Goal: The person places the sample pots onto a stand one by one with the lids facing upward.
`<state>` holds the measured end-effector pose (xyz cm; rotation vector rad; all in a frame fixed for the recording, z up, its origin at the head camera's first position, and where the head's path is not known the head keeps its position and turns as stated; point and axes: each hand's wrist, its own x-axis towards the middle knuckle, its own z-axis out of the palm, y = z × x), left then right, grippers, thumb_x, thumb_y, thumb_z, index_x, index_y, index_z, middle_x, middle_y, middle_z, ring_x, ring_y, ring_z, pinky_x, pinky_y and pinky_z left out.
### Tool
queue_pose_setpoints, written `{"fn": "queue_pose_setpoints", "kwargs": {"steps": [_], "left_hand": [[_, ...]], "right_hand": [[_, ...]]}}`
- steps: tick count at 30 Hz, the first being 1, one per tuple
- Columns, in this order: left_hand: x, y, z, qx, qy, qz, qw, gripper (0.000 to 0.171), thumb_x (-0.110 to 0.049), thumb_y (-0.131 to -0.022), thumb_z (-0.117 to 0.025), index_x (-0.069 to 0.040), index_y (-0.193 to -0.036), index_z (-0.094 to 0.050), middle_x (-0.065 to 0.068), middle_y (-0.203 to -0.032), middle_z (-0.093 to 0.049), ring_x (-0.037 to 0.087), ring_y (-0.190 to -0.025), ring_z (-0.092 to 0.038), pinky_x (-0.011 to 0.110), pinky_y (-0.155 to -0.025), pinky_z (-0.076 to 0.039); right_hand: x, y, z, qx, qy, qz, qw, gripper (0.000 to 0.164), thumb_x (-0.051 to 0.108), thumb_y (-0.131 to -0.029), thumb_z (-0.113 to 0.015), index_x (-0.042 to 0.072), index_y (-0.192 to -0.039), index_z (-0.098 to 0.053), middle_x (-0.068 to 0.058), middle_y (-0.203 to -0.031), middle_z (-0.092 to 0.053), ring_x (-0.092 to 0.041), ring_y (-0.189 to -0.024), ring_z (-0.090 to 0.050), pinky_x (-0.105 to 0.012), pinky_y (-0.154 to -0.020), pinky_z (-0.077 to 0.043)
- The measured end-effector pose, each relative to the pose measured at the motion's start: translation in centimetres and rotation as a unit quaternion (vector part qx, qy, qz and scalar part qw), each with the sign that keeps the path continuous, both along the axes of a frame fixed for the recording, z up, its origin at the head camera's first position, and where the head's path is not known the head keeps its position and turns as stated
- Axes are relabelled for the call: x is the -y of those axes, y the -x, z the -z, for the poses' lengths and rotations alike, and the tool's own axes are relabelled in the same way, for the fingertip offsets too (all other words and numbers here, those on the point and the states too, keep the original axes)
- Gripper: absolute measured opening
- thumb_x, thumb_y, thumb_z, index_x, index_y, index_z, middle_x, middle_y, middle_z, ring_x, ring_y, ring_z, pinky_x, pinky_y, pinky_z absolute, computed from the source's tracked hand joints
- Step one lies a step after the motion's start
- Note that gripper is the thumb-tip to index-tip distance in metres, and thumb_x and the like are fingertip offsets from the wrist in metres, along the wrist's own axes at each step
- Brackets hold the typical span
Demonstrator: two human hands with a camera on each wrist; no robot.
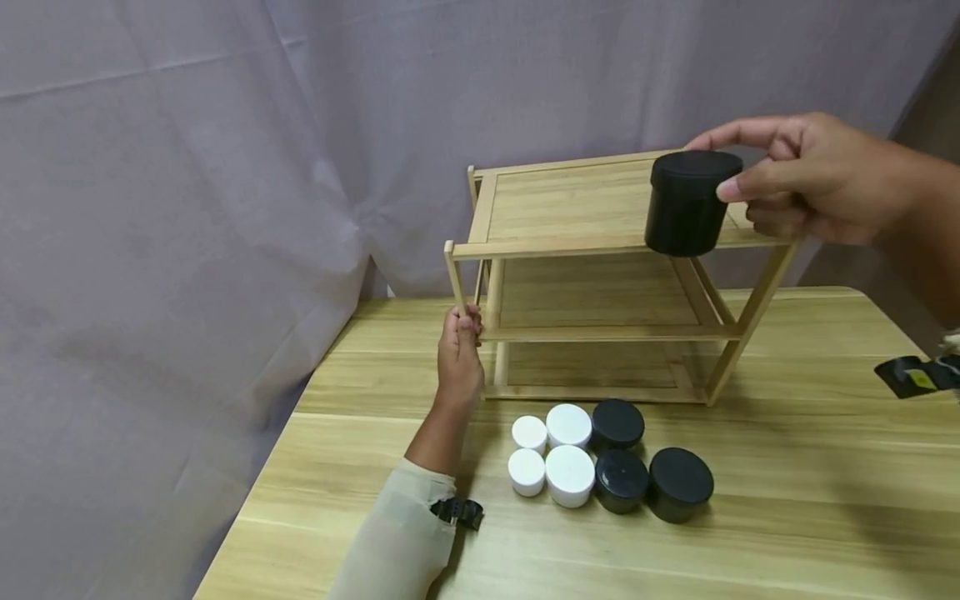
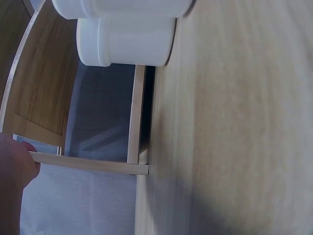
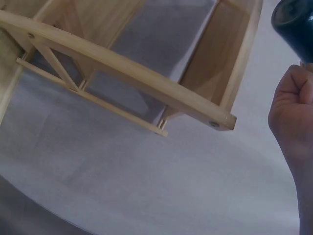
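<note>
A three-tier wooden shelf [image 1: 570, 204] stands on the table. My left hand [image 1: 460, 354] grips its front left post near the middle tier; in the left wrist view that hand [image 2: 17, 164] is partly cut off at the edge. Up at the right, my right hand [image 1: 817, 179] pinches a black lidded jar [image 1: 686, 208] between thumb and fingers, upright in front of the top tier's right part. The right wrist view shows the jar [image 3: 296, 24] at its upper right corner, above the right hand [image 3: 293, 107].
In front of the shelf stand several white lidded jars [image 1: 570, 477] in two sizes, beside three black jars [image 1: 678, 483]. The wooden table [image 1: 810, 500] runs on to the right. A grey cloth [image 1: 187, 250] hangs behind and at the left.
</note>
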<state>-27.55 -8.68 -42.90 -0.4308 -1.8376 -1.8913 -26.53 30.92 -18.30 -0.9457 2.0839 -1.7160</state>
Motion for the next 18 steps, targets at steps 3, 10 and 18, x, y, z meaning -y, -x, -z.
{"fn": "queue_pose_setpoints", "kwargs": {"steps": [3,10,18], "left_hand": [[0.0,-0.1,0.0,0.002,0.0,0.0,1.0,0.088,-0.068,-0.099,-0.035,0.013,-0.128,-0.053,-0.001,-0.097,-0.048,0.012,-0.093,-0.049,0.026,-0.083,-0.039],[0.3,-0.1,0.0,0.006,-0.003,-0.003,1.0,0.08,-0.062,-0.101,-0.035,0.011,-0.127,-0.055,0.0,-0.096,-0.048,0.013,-0.092,-0.049,0.026,-0.083,-0.04],[0.4,-0.1,-0.1,0.0,0.005,0.003,1.0,0.08,-0.062,-0.102,-0.034,0.011,-0.128,-0.053,-0.001,-0.096,-0.047,0.014,-0.091,-0.048,0.026,-0.083,-0.039]], "right_hand": [[0.0,0.6,-0.6,-0.009,0.005,-0.001,1.0,0.059,-0.019,-0.109,-0.039,0.01,-0.159,-0.048,-0.007,-0.056,-0.022,-0.025,-0.046,-0.02,-0.039,-0.04,-0.014],[0.1,1.8,-1.7,-0.069,-0.052,0.089,0.992,0.058,-0.011,-0.111,-0.047,0.018,-0.161,-0.05,-0.007,-0.059,-0.024,-0.027,-0.049,-0.018,-0.042,-0.045,-0.017],[-0.8,2.9,-2.2,-0.036,-0.065,0.139,0.988,0.06,-0.011,-0.109,-0.054,0.024,-0.157,-0.056,-0.003,-0.063,-0.055,-0.028,-0.056,-0.019,-0.043,-0.052,-0.017]]}}
